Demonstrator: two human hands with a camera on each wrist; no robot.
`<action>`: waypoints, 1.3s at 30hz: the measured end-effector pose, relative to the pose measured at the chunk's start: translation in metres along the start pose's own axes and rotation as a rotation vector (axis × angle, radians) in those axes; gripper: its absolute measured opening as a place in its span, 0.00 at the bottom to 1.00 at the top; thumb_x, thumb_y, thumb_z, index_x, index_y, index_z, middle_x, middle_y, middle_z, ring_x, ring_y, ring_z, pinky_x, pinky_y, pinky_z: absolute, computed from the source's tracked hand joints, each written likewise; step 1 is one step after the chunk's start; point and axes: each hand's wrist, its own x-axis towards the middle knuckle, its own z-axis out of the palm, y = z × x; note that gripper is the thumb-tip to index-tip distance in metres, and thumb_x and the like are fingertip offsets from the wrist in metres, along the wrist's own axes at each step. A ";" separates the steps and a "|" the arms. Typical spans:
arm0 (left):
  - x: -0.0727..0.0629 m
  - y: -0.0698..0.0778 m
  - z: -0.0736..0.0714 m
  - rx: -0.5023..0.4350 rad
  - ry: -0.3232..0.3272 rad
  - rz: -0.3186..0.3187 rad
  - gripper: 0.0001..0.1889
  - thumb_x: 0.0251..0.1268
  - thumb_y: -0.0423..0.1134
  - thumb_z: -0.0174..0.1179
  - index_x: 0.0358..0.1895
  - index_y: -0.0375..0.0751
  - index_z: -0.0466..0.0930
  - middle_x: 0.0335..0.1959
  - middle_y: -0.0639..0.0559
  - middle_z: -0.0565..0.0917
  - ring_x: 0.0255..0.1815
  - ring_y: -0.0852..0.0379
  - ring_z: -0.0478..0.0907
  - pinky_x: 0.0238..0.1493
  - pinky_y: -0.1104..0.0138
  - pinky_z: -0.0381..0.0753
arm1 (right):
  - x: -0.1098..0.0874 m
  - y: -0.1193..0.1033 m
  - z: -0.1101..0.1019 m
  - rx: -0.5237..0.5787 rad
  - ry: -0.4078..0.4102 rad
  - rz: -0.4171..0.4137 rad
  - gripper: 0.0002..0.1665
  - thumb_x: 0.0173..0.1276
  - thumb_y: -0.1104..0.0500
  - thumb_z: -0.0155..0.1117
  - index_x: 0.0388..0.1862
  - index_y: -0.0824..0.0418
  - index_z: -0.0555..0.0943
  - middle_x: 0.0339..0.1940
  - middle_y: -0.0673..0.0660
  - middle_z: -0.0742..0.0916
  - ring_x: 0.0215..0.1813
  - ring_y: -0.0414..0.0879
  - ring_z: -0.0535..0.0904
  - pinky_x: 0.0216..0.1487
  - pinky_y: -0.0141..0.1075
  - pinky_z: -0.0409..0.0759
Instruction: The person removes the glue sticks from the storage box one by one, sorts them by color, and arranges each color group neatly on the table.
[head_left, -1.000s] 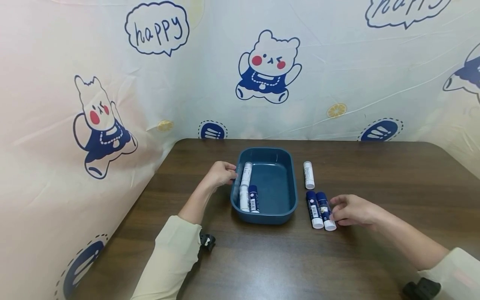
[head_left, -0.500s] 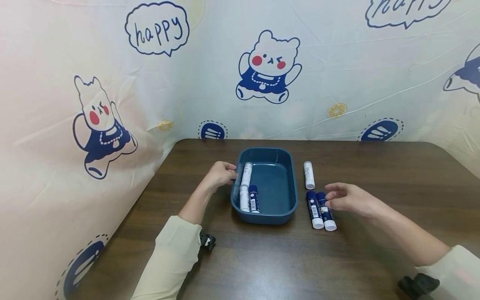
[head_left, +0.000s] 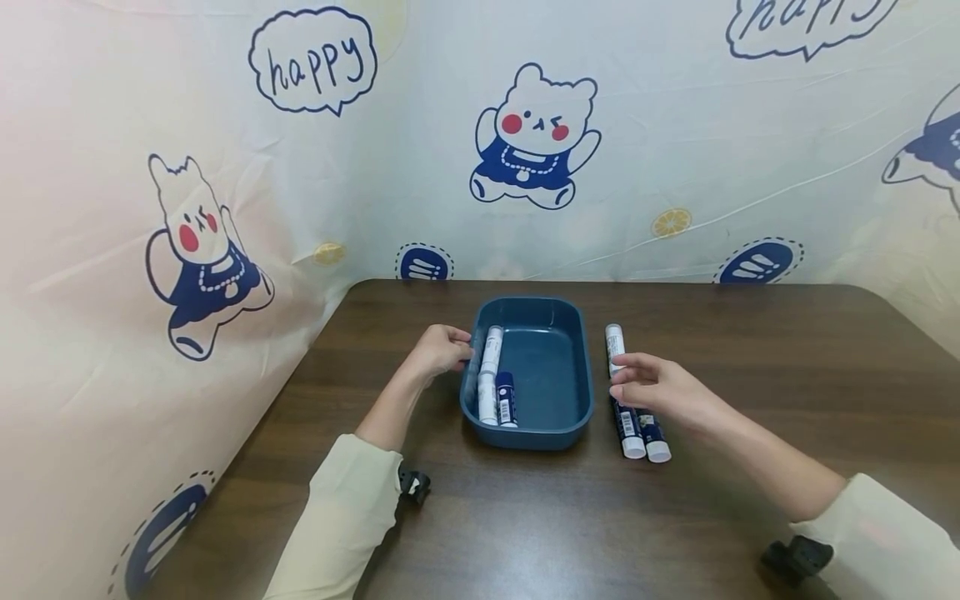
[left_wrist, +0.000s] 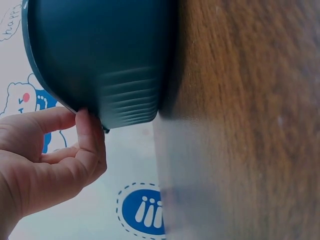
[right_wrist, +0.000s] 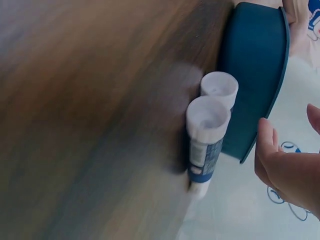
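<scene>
A dark blue plastic bin (head_left: 546,379) stands on the table. My left hand (head_left: 441,348) pinches its left rim between thumb and fingers, as the left wrist view also shows (left_wrist: 60,150). Along the bin's left side lie two white glue sticks (head_left: 491,350) and one navy glue stick (head_left: 506,400). Right of the bin lie a white glue stick (head_left: 614,340) and, nearer, two navy glue sticks with white ends (head_left: 654,435). Over these my right hand (head_left: 660,387) hovers with relaxed fingers, holding nothing; it partly covers them in the head view.
The brown wooden table (head_left: 570,517) extends around the bin, with bare wood in front of it. Behind and to the left hangs a pale cloth (head_left: 420,183) printed with cartoon figures. A black wrist camera (head_left: 798,560) sits at the right cuff.
My right hand has moved left and away from me, from beside the navy glue sticks to over the lower end of the white one. My left hand keeps its place at the rim.
</scene>
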 end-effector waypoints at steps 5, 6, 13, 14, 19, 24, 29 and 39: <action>-0.001 0.001 0.000 -0.004 0.000 -0.005 0.16 0.65 0.33 0.54 0.55 0.35 0.72 0.50 0.40 0.76 0.46 0.45 0.77 0.56 0.55 0.72 | 0.008 -0.008 0.010 0.015 0.019 -0.011 0.38 0.64 0.51 0.61 0.67 0.65 0.60 0.55 0.64 0.76 0.55 0.55 0.73 0.57 0.51 0.70; -0.001 0.001 0.000 -0.001 0.003 -0.006 0.16 0.65 0.33 0.53 0.56 0.34 0.72 0.51 0.40 0.76 0.46 0.45 0.77 0.56 0.55 0.71 | 0.010 -0.010 0.012 0.030 0.018 -0.014 0.38 0.64 0.51 0.61 0.67 0.65 0.60 0.54 0.64 0.76 0.55 0.55 0.73 0.57 0.51 0.70; -0.001 0.000 -0.001 -0.008 -0.002 -0.016 0.16 0.66 0.34 0.53 0.55 0.35 0.72 0.51 0.40 0.75 0.47 0.44 0.76 0.56 0.54 0.71 | 0.022 -0.020 0.023 0.177 0.007 -0.006 0.36 0.65 0.57 0.60 0.68 0.66 0.59 0.55 0.67 0.74 0.55 0.54 0.75 0.58 0.50 0.68; -0.001 -0.001 -0.001 -0.009 -0.004 -0.014 0.16 0.66 0.34 0.53 0.55 0.35 0.72 0.52 0.40 0.75 0.47 0.44 0.76 0.56 0.54 0.71 | 0.024 -0.021 0.024 0.183 0.005 -0.008 0.36 0.65 0.57 0.60 0.68 0.66 0.59 0.55 0.67 0.74 0.54 0.54 0.75 0.58 0.49 0.69; 0.000 -0.001 0.000 -0.003 -0.007 -0.013 0.16 0.65 0.34 0.54 0.56 0.35 0.72 0.51 0.40 0.75 0.47 0.44 0.77 0.56 0.53 0.71 | 0.030 -0.027 0.029 0.173 -0.005 -0.024 0.37 0.65 0.57 0.61 0.68 0.67 0.59 0.57 0.68 0.74 0.54 0.53 0.75 0.58 0.46 0.70; 0.001 0.000 0.001 0.000 -0.008 -0.008 0.16 0.65 0.34 0.54 0.55 0.35 0.72 0.51 0.40 0.76 0.47 0.44 0.77 0.56 0.53 0.71 | 0.038 -0.031 0.037 0.188 -0.009 -0.023 0.34 0.65 0.60 0.61 0.67 0.66 0.60 0.55 0.66 0.76 0.55 0.54 0.74 0.57 0.43 0.71; 0.001 0.000 0.000 0.003 -0.006 0.016 0.16 0.65 0.33 0.54 0.55 0.34 0.73 0.50 0.40 0.76 0.45 0.45 0.78 0.55 0.55 0.72 | 0.048 -0.035 0.048 0.230 -0.017 -0.015 0.34 0.64 0.61 0.61 0.67 0.65 0.61 0.55 0.66 0.75 0.56 0.57 0.74 0.57 0.43 0.71; 0.001 -0.001 0.000 -0.008 -0.003 0.018 0.16 0.64 0.33 0.54 0.55 0.34 0.73 0.49 0.40 0.77 0.45 0.45 0.78 0.54 0.55 0.73 | 0.060 -0.038 0.065 0.293 -0.105 -0.013 0.33 0.65 0.63 0.60 0.66 0.68 0.61 0.51 0.65 0.76 0.55 0.59 0.73 0.58 0.44 0.71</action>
